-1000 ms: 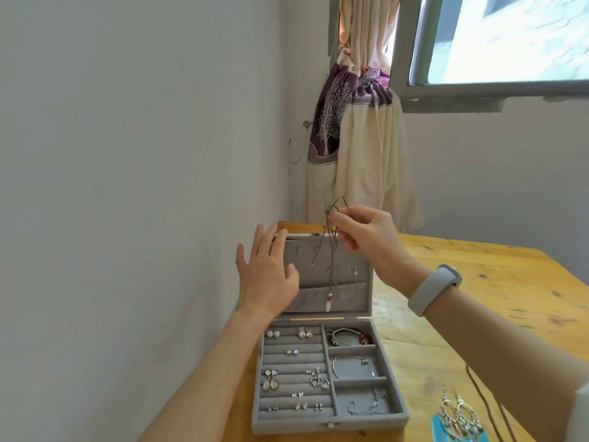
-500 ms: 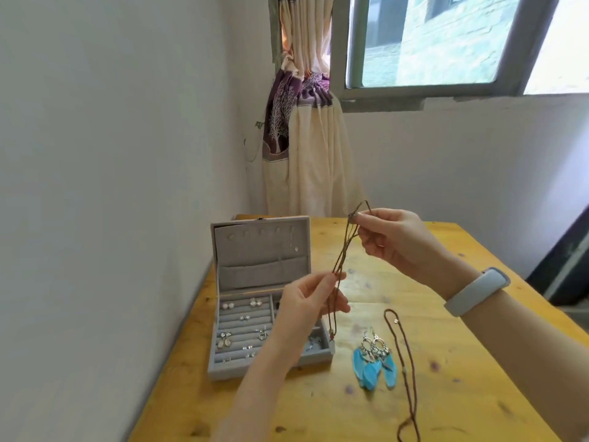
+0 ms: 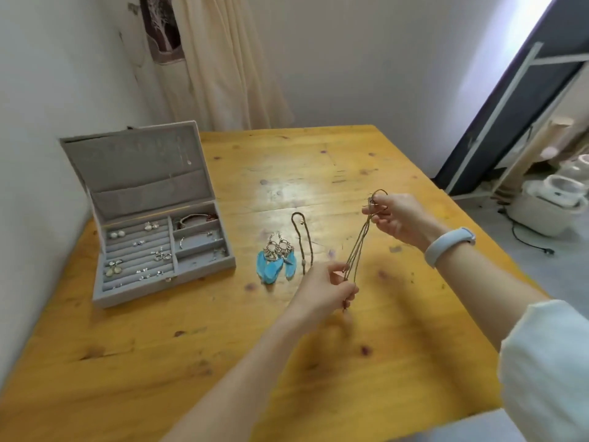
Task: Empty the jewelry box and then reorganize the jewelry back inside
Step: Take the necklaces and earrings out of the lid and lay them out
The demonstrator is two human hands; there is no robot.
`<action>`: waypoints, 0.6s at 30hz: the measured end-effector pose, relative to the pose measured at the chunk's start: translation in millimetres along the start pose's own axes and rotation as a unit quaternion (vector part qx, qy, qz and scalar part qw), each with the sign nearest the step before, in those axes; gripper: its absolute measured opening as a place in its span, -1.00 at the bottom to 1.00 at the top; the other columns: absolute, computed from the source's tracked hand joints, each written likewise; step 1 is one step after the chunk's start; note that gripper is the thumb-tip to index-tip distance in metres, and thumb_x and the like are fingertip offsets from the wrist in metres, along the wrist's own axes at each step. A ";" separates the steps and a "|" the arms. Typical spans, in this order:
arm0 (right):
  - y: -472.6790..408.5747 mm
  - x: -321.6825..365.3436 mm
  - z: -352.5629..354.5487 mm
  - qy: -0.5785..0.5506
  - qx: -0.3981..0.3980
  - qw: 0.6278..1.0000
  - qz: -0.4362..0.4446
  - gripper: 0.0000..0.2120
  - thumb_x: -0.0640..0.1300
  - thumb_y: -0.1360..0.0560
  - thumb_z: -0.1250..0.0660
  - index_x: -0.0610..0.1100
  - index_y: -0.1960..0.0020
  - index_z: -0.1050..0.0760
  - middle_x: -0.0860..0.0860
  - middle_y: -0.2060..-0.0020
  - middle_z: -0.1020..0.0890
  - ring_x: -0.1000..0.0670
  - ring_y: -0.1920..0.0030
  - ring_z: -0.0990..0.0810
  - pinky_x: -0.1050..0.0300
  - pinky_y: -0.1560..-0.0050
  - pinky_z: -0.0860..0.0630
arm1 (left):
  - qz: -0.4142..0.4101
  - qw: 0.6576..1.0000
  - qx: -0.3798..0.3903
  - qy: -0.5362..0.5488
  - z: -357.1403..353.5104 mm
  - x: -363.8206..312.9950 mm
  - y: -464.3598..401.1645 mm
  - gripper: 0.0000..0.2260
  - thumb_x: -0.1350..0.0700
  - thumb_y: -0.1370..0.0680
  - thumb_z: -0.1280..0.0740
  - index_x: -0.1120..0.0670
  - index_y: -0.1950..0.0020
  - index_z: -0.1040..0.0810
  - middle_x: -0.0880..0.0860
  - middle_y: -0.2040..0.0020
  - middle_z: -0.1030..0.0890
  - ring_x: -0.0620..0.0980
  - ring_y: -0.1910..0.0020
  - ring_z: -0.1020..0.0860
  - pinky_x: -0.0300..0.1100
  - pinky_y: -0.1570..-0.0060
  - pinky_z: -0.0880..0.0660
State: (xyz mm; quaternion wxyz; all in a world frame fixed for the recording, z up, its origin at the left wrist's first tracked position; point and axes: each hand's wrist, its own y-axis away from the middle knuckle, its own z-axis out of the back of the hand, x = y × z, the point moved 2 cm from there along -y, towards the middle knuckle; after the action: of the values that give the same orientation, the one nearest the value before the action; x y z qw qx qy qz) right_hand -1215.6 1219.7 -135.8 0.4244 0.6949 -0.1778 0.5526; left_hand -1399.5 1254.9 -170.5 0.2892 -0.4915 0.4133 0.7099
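Note:
A grey velvet jewelry box (image 3: 98, 282) stands open at the left of the table, its lid upright, with several small earrings, rings and a bracelet in its compartments. Above the table's middle I hold a brown cord necklace (image 3: 358, 247) stretched between both hands. My right hand (image 3: 398, 218) pinches its upper loop. My left hand (image 3: 328, 288) grips its lower end, which hides the pendant. On the table between box and hands lie blue feather earrings (image 3: 275, 263) and a second brown cord necklace (image 3: 302, 240).
The yellow wooden table (image 3: 223, 346) meets a white wall on the left, with a cream curtain (image 3: 216, 65) behind. A dark frame leans at the right, and a white appliance (image 3: 548, 202) with a cable sits on the floor beyond the table's right edge.
Both hands have carried the cord necklace from the box lid to the right and down over the table's middle. My left hand took hold of its lower end. My view swung right and downward.

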 end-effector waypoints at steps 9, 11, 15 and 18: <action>-56.1 -20.4 -25.4 0.145 0.036 0.989 0.011 -0.87 -0.26 -0.52 -0.19 -0.29 0.00 -0.45 -0.16 0.17 -0.53 0.06 0.47 -0.47 0.36 0.55 -0.38 | -0.139 0.897 -0.120 -0.402 -1.4 21.6 -7.6 -0.63 0.12 -0.52 -0.28 0.10 -0.32 -0.38 0.08 -0.25 -0.42 0.05 -0.21 -0.39 -0.08 -0.12 -0.45; -62.9 -24.9 -26.7 0.269 0.025 0.960 0.072 -0.66 -0.18 -0.52 -0.19 -0.29 -0.26 -0.38 -0.19 -0.05 -0.51 -0.03 0.24 -0.52 0.26 0.32 -0.50 | -0.183 0.862 -0.144 -0.451 3.6 25.9 -5.3 -0.69 0.12 -0.46 -0.36 0.12 -0.20 -0.48 0.11 -0.24 -0.44 0.12 -0.19 -0.41 -0.02 0.02 -0.52; -48.1 -39.8 -17.9 0.487 -0.042 0.833 0.259 -0.60 -0.12 -0.57 -0.08 -0.20 -0.38 -0.27 -0.14 -0.38 -0.34 -0.10 -0.36 -0.28 -0.01 -0.35 -0.19 | -0.290 0.794 -0.129 -0.518 5.3 31.8 -1.7 -0.74 0.03 -0.46 -0.21 0.05 -0.07 -0.57 0.03 -0.14 -0.57 0.06 -0.14 -0.48 -0.05 0.05 -0.48; -38.5 -64.9 -16.2 0.595 0.035 0.742 0.308 -0.54 -0.03 -0.59 0.04 -0.11 -0.47 -0.09 -0.04 -0.49 -0.09 -0.02 -0.48 -0.05 -0.09 -0.44 0.03 | -0.306 0.772 -0.070 -0.553 5.1 41.6 -0.1 -0.65 -0.02 -0.49 -0.09 0.04 -0.11 -0.56 -0.01 -0.20 -0.56 0.02 -0.25 -0.46 -0.02 -0.10 -0.38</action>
State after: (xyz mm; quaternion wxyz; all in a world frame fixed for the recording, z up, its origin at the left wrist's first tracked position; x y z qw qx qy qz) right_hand -1219.2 1240.3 -210.1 0.2260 0.1466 -0.0740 0.9602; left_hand -1416.3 1259.5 -208.6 0.6350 -0.1331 -0.0410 0.7599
